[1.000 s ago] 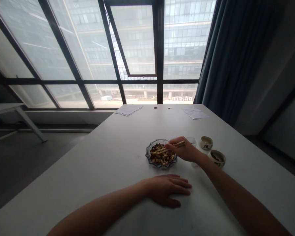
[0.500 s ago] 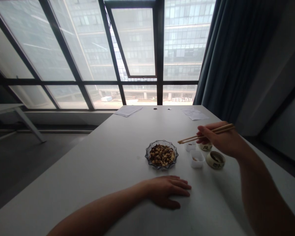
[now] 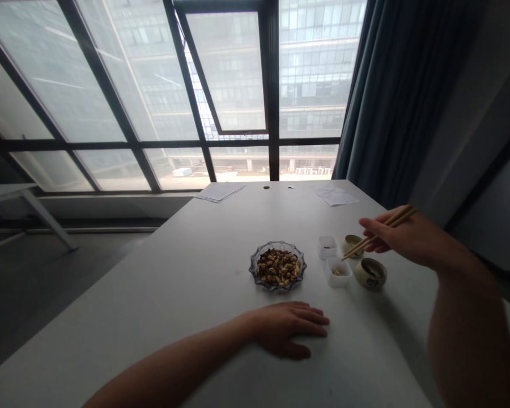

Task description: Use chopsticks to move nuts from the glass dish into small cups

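The right hand (image 3: 402, 237) is over the white surface (image 3: 221, 334) and pinches a pair of wooden chopsticks (image 3: 368, 240) between the thumb and the fingers, and their tips are just beside a small clear plastic container (image 3: 337, 272) with a few peanuts inside. The left hand (image 3: 284, 330) lies flat with the fingers a little spread, holding nothing, near a cut-glass dish (image 3: 251, 268) full of peanuts (image 3: 278, 267). A second plastic container (image 3: 327, 247) and two ceramic cups (image 3: 370, 273) stand to the right of the dish.
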A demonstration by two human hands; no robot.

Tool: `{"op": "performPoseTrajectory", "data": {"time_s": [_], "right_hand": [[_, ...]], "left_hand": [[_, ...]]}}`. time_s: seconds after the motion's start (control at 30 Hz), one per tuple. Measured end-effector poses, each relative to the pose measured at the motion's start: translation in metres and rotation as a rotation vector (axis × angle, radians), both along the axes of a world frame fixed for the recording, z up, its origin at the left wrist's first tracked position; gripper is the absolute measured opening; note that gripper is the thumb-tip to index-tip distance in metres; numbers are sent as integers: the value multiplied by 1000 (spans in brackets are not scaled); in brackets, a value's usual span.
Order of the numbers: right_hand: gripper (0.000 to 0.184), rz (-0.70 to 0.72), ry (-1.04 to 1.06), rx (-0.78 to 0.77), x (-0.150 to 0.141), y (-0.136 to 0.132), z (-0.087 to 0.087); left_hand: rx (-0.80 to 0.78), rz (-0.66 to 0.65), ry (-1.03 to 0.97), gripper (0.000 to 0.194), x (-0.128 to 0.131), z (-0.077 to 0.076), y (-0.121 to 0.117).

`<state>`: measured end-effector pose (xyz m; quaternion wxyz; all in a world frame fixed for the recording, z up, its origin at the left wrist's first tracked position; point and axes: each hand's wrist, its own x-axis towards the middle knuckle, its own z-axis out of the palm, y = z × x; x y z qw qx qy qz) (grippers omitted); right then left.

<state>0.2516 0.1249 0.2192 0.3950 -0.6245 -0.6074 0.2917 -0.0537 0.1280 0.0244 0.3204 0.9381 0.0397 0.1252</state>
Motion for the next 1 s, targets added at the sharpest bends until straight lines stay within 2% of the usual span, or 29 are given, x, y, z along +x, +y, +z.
{"op": "performPoseTrajectory", "data": {"time_s": [0.17, 0.27, 0.47, 0.53, 0.8, 0.9, 1.0], "right_hand": [[34, -29, 65, 92, -13, 2, 2], [37, 47, 129, 148, -34, 9, -4], [47, 348, 164, 178, -84, 32, -39], [47, 408, 200, 172, -98, 37, -52], [49, 388, 245, 142, -130, 53, -95], [50, 379, 246, 127, -134, 57, -105], [55, 353, 266, 130, -134, 61, -108]], "left_hand": [[5, -6, -8, 59, 0, 0, 0], [3, 1, 2, 59, 0, -1, 1], [6, -17, -32, 58, 0, -2, 1], [0, -17, -23, 58, 1, -1, 1], [8, -27, -35, 57, 2, -1, 1], [13, -25, -35, 57, 2, -2, 1], [10, -22, -40, 57, 2, -3, 1]]}}
